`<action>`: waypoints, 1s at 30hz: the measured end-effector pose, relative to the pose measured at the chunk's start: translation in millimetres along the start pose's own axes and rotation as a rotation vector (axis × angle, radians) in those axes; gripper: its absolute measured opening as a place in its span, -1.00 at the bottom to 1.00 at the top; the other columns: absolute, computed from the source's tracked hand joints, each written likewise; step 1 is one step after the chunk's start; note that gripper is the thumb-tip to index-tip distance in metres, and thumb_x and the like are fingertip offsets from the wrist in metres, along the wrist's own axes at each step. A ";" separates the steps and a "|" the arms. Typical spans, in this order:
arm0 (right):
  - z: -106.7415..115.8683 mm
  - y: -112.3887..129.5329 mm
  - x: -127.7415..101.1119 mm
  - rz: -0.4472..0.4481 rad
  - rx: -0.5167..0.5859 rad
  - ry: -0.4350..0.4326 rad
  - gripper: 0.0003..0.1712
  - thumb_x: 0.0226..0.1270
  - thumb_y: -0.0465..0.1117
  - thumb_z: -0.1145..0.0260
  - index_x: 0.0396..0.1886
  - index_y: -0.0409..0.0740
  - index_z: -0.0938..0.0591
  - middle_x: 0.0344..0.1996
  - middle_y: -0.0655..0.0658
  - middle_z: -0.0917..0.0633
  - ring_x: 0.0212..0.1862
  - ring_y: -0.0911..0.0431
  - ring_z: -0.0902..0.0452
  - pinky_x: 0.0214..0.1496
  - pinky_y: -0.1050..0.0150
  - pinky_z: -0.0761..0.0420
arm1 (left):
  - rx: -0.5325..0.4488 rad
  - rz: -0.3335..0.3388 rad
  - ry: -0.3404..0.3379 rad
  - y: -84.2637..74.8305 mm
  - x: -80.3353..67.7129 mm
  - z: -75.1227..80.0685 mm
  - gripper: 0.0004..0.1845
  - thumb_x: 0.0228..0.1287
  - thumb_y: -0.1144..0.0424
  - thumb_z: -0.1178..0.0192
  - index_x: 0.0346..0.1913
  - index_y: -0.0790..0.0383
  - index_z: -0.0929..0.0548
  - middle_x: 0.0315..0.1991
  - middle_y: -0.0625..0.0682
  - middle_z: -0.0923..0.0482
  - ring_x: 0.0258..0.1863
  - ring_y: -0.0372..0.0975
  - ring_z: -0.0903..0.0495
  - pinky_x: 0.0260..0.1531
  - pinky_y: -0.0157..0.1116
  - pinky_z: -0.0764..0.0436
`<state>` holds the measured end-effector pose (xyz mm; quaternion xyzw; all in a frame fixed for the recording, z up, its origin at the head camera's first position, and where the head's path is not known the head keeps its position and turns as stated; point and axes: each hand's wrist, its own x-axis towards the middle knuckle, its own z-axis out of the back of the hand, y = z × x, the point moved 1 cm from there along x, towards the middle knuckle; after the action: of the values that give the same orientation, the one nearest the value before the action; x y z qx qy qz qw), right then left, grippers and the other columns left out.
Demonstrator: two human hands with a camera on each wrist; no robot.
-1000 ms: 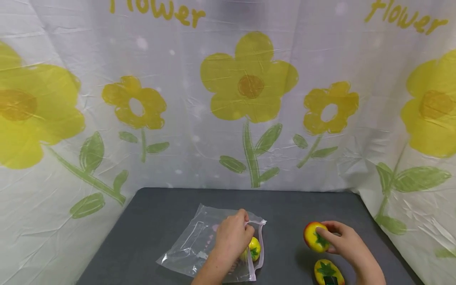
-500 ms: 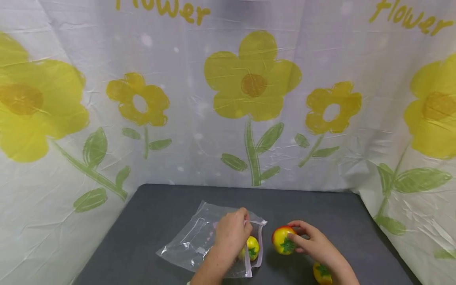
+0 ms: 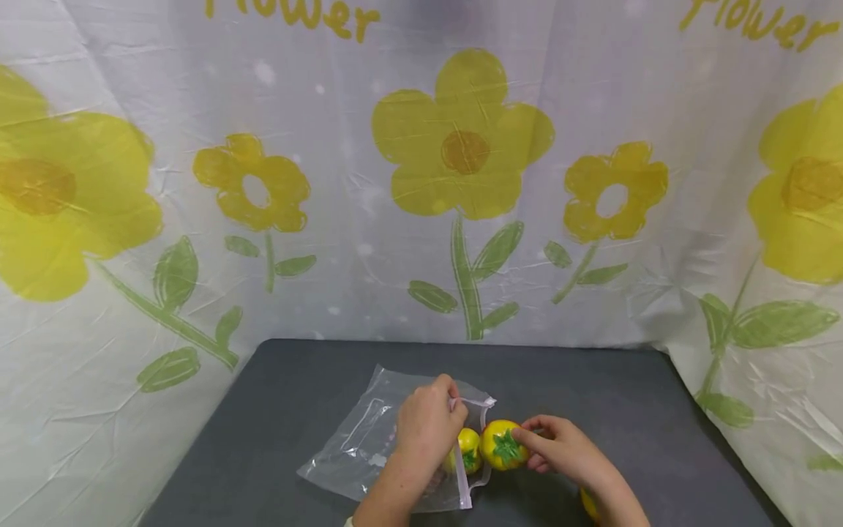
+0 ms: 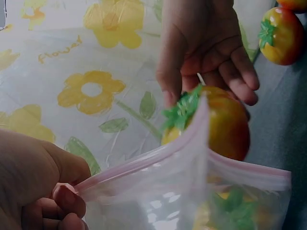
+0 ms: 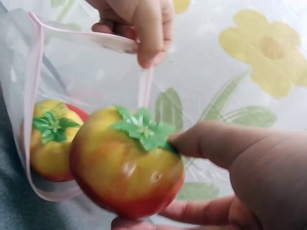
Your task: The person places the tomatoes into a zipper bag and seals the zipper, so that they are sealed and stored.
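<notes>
Hanging behind everything, a flowered curtain (image 3: 461, 183) wraps the far and side edges of the dark grey counter (image 3: 276, 410). On the counter, left of centre, lies a clear zip bag (image 3: 369, 446) with a pink seal strip, its mouth turned to the right and held open. Inside it, close to the mouth, sits one toy tomato (image 3: 469, 448) — yellow and red with a green leaf cap. The left hand (image 3: 428, 432) pinches the upper lip of the bag between curled fingers and thumb. The right hand (image 3: 560, 450) grips a second tomato (image 3: 503, 444) with thumb and fingers round it, right at the bag's opening, touching its rim. A third tomato (image 4: 280, 34) lies on the counter to the near right — mostly hidden by the right wrist in the head view.
</notes>
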<state>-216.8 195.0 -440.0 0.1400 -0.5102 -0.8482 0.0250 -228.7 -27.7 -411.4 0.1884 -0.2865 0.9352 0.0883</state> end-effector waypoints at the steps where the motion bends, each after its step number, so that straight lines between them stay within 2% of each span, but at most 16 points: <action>1: -1.5 0.5 -0.1 -0.016 -0.018 -0.018 -0.40 0.21 0.14 -0.26 -0.10 -0.35 -0.55 -0.50 -0.12 -0.64 -0.46 0.02 -0.61 -0.40 0.15 -0.60 | 0.000 0.007 0.003 0.3 0.4 0.1 -0.88 -0.01 0.23 -0.25 -0.45 0.05 -0.50 -0.74 -0.19 -0.30 -0.76 -0.30 -0.27 -0.73 -0.34 -0.26; 5: -7.3 2.1 -0.2 -0.061 -0.063 -0.073 -0.41 0.19 0.18 -0.26 -0.23 -0.32 -0.58 -0.55 -0.14 -0.63 -0.51 0.05 -0.60 -0.43 0.14 -0.60 | -0.008 0.005 -0.003 0.4 1.8 0.9 -0.89 -0.02 0.24 -0.23 -0.42 0.06 -0.49 -0.75 -0.18 -0.29 -0.76 -0.28 -0.27 -0.69 -0.30 -0.27; 10: -15.1 -0.1 1.4 -0.062 -0.053 -0.107 -0.43 0.20 0.17 -0.25 -0.29 -0.33 -0.57 -0.59 -0.14 -0.61 -0.55 0.06 -0.60 -0.48 0.13 -0.60 | -0.022 0.014 0.004 -0.3 2.3 1.3 -0.89 -0.01 0.24 -0.21 -0.39 0.08 -0.50 -0.76 -0.15 -0.29 -0.76 -0.27 -0.28 -0.65 -0.27 -0.29; 18: -26.2 -4.2 6.0 -0.045 -0.057 -0.076 -0.40 0.20 0.20 -0.24 -0.29 -0.34 -0.59 -0.57 -0.12 -0.63 -0.55 0.08 -0.60 -0.50 0.16 -0.60 | -0.036 0.023 0.024 -0.1 1.6 0.1 -0.86 -0.03 0.25 -0.21 -0.38 0.07 -0.47 -0.72 -0.15 -0.32 -0.74 -0.25 -0.29 -0.69 -0.28 -0.28; 25: -36.5 0.4 5.4 -0.016 -0.051 -0.104 -0.44 0.18 0.15 -0.28 -0.33 -0.35 -0.60 -0.61 -0.10 -0.62 -0.56 0.08 -0.60 -0.52 0.18 -0.59 | -0.032 0.037 0.046 -0.7 1.6 -0.3 -0.85 0.00 0.24 -0.23 -0.36 0.08 -0.48 -0.72 -0.14 -0.32 -0.72 -0.26 -0.31 -0.67 -0.30 -0.30; 30: -44.5 1.3 6.8 0.023 -0.034 -0.051 -0.47 0.21 0.12 -0.26 -0.35 -0.35 -0.61 -0.61 -0.09 -0.64 -0.57 0.09 -0.60 -0.52 0.18 -0.59 | -0.041 0.044 0.065 -1.2 0.9 -1.2 -0.84 0.01 0.22 -0.26 -0.35 0.08 -0.49 -0.69 -0.14 -0.35 -0.69 -0.27 -0.33 -0.62 -0.30 -0.36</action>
<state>-211.8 154.9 -459.9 0.1119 -0.4978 -0.8597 0.0242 -229.6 -26.0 -411.3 0.1499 -0.3067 0.9364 0.0810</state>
